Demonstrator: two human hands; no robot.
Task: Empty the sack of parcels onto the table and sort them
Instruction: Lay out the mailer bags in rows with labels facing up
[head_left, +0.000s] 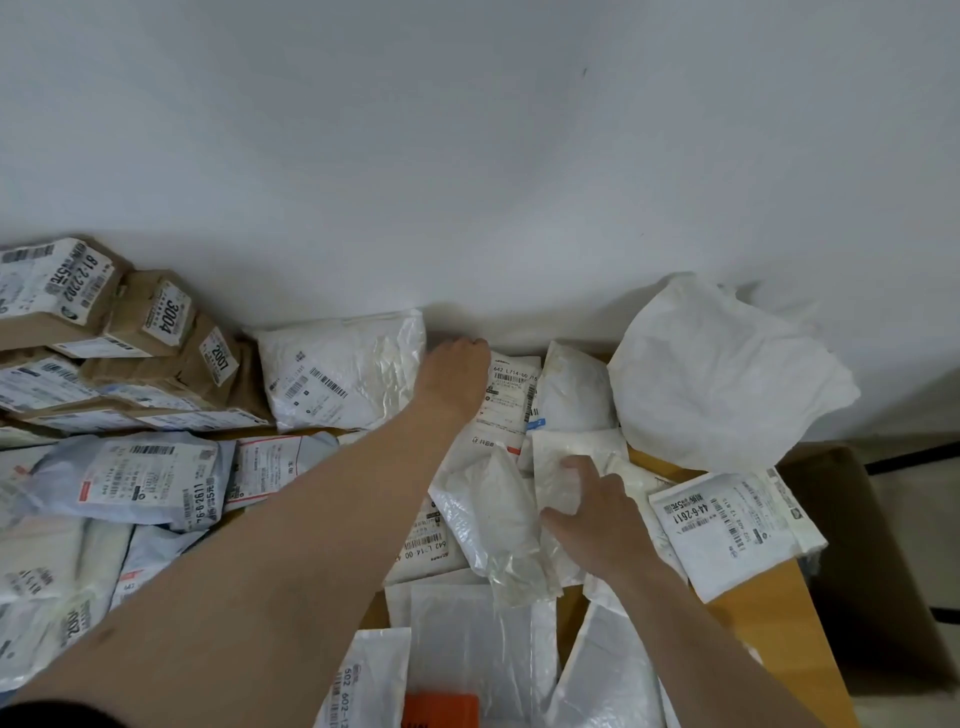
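While the white sack (727, 374) lies crumpled by the wall at the back right, its inside not visible, parcels (337, 374) cover the table (753, 623). The left hand (457, 379) reaches far to the wall, arm stretched; its fingers are hidden, so its grip is unclear. The right hand (592, 514) rests with spread fingers on a white packet (571, 447).

Left forearm (291, 545) bare, dark sleeve edge (41, 717) at upper arm; right forearm (691, 623) bare.
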